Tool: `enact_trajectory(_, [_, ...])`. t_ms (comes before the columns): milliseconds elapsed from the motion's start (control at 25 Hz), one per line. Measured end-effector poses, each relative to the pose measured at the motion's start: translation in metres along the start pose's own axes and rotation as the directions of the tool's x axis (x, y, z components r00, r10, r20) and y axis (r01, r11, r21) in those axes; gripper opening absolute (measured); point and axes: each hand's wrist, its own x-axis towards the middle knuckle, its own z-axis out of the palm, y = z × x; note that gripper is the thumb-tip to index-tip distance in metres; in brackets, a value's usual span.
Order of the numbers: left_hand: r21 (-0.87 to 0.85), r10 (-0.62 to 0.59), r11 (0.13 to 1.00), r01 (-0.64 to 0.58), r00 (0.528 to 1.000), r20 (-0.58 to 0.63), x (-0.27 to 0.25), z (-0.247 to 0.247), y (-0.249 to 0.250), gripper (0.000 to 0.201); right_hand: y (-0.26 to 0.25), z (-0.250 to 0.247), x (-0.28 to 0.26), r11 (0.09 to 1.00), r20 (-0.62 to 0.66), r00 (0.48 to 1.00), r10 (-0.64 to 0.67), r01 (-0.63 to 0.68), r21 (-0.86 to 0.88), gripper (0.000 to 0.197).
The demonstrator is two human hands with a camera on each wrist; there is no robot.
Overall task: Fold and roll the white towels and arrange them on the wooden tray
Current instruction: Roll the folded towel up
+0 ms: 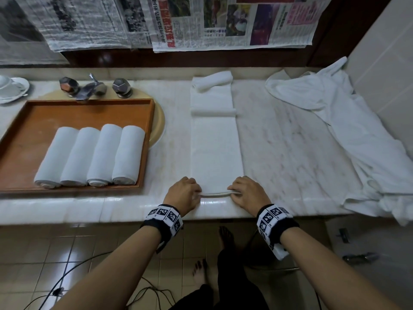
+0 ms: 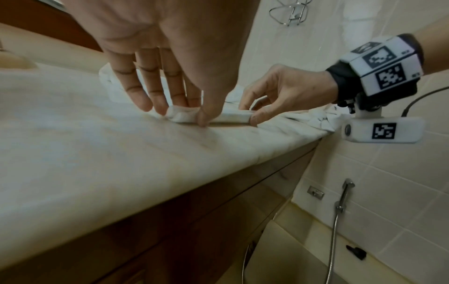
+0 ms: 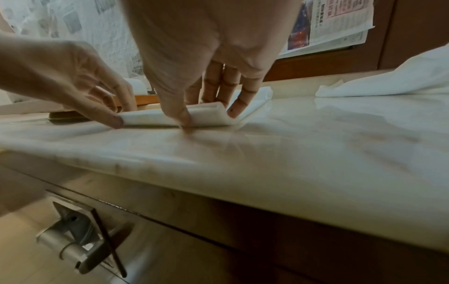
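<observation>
Head view: a long folded towel (image 1: 215, 139) lies flat on the marble tabletop (image 1: 290, 153), running away from the person; the left hand (image 1: 183, 194) and right hand (image 1: 247, 193) each pinch a corner of its near edge, curled up into the first turn. Four rolled towels (image 1: 89, 155) lie side by side in the wooden tray (image 1: 26, 113) to the left; loose white cloth (image 1: 348, 130) is heaped at the right. Left wrist view: thumb and fingers (image 2: 157, 100) of the left grip hold the small roll. Right wrist view: the right fingers (image 3: 240, 103) pinch the turned edge.
</observation>
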Motion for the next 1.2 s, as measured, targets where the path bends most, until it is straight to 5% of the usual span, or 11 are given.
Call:
enact_trajectory(240, [-0.100,0.084,0.991,-0.089,0.995,-0.055,-0.008,0.003,-0.015,0.016,0.010,0.000,-0.006,0.994,0.001,0.994,0.108,-0.108,0.023,0.015])
enact_trajectory(560, [-0.177,-0.078,0.981,0.083,0.996,0.034,0.006,-0.013,-0.010,0.012,0.005,-0.011,0.001,0.945,0.075,0.947,0.312,-0.318,0.081,0.008])
enact_trajectory(960, [-0.111,-0.163,0.979,0.171,0.984,0.073,0.017,-0.018,-0.001,0.012,-0.003,-0.012,0.004,0.938,0.022,0.938,0.346,-0.345,-0.040,0.009])
enact_trajectory(1200, [0.174,-0.121,0.979,0.103,0.988,0.098,0.016,-0.008,0.022,0.026,-0.005,0.003,0.007,0.978,-0.065,0.990,0.123,-0.132,-0.160,0.019])
